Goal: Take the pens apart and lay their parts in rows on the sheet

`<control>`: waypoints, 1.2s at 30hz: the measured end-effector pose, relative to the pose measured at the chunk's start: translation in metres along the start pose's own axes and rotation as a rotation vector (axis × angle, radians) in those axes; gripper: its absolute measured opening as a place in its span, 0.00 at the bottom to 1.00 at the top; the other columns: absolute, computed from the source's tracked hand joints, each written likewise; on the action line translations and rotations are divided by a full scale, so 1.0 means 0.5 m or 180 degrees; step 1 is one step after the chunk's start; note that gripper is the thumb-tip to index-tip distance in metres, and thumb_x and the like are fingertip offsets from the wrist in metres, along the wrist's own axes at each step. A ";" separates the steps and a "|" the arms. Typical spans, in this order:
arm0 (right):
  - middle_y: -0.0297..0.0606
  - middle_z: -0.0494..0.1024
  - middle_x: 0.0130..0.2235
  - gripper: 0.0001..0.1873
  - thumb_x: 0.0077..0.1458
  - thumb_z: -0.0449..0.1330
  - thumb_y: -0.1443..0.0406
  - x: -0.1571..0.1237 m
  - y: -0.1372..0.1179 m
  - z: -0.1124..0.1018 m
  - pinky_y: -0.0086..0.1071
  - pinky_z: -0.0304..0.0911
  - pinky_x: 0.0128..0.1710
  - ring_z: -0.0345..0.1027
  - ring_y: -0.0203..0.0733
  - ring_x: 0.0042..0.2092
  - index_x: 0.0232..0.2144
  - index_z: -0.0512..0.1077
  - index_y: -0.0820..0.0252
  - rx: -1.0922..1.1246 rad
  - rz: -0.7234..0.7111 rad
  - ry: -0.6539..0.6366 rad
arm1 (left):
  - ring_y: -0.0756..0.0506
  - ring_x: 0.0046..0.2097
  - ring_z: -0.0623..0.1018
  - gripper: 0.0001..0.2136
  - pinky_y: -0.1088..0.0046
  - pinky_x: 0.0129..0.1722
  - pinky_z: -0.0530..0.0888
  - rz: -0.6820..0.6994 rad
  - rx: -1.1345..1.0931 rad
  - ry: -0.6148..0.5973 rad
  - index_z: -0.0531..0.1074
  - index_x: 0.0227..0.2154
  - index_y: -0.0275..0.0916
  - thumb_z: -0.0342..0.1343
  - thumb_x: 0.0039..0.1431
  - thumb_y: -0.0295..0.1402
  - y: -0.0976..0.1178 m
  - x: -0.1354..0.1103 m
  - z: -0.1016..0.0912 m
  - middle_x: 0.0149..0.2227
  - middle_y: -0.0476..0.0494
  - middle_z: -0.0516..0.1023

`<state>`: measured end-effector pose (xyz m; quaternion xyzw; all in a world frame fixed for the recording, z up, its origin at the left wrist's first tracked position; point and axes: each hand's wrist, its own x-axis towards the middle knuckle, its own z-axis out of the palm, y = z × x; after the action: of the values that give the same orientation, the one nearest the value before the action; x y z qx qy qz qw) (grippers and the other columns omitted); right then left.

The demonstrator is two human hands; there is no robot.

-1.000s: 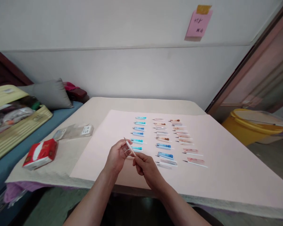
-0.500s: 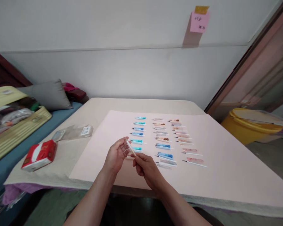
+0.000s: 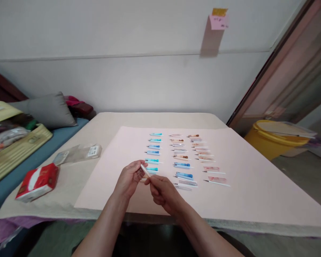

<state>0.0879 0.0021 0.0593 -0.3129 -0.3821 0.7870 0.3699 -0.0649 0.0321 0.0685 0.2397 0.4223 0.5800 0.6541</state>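
Note:
My left hand (image 3: 130, 177) is curled around the upper end of a slim whitish pen (image 3: 145, 170), with thumb and fingertips against it. My right hand (image 3: 164, 194) pinches the lower, pinkish end of the same pen between thumb and forefinger. The pen slants up to the left above the pink sheet (image 3: 101, 189). Just behind the hands lie turquoise pen parts (image 3: 152, 169). To the right are blue pen barrels (image 3: 184, 175) with white refills alongside, and farther right pink barrels (image 3: 216, 179) with white refills (image 3: 220, 184).
At left on the table are a red tissue pack (image 3: 37, 182) and a clear plastic bag (image 3: 80, 152) with a white label. Brown-capped pen parts (image 3: 194, 135) lie in the back row. A yellow bucket (image 3: 267, 142) stands beyond the right edge, and a grey cushion (image 3: 48, 109) sits at far left.
My left fingers have closed further around the pen's upper end, and less of the pen shows. The view has shifted slightly; the laid-out pen parts stay in place.

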 end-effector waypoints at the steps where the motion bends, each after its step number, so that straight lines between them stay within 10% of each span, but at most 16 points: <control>1: 0.22 0.53 0.15 0.13 0.56 0.52 0.57 0.001 0.001 0.001 0.25 0.32 0.15 0.36 0.25 0.15 0.30 0.67 0.61 -0.0171 -0.0068 0.0098 | 0.47 0.38 0.76 0.06 0.76 0.33 0.73 -0.0008 -0.0005 0.0038 0.75 0.32 0.32 0.57 0.52 0.29 -0.002 0.001 -0.001 0.34 0.38 0.77; 9: 0.28 0.60 0.19 0.14 0.58 0.49 0.60 -0.004 -0.011 0.008 0.26 0.48 0.24 0.53 0.30 0.23 0.24 0.66 0.61 -0.2269 -0.0829 0.0753 | 0.48 0.36 0.76 0.04 0.77 0.32 0.74 0.0021 -0.0017 0.0228 0.75 0.29 0.32 0.57 0.51 0.27 -0.005 -0.001 0.005 0.32 0.39 0.77; 18: 0.31 0.62 0.20 0.15 0.61 0.45 0.60 -0.009 -0.006 0.006 0.30 0.43 0.25 0.53 0.35 0.23 0.24 0.62 0.57 -0.3364 -0.1266 0.0871 | 0.49 0.32 0.76 0.04 0.76 0.31 0.73 0.0068 -0.0018 0.0323 0.75 0.29 0.32 0.58 0.50 0.27 -0.011 -0.004 0.005 0.31 0.40 0.78; 36: 0.29 0.61 0.20 0.17 0.58 0.49 0.55 -0.001 0.004 -0.007 0.29 0.51 0.26 0.54 0.35 0.25 0.21 0.59 0.58 -0.2200 -0.1177 0.1227 | 0.47 0.35 0.75 0.16 0.74 0.33 0.71 0.0120 0.0505 0.0079 0.74 0.30 0.36 0.56 0.50 0.45 -0.046 -0.042 0.064 0.32 0.40 0.75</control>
<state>0.0901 0.0018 0.0560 -0.4858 -0.5966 0.4607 0.4426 -0.0249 0.0128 0.0728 0.2915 0.4703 0.5599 0.6167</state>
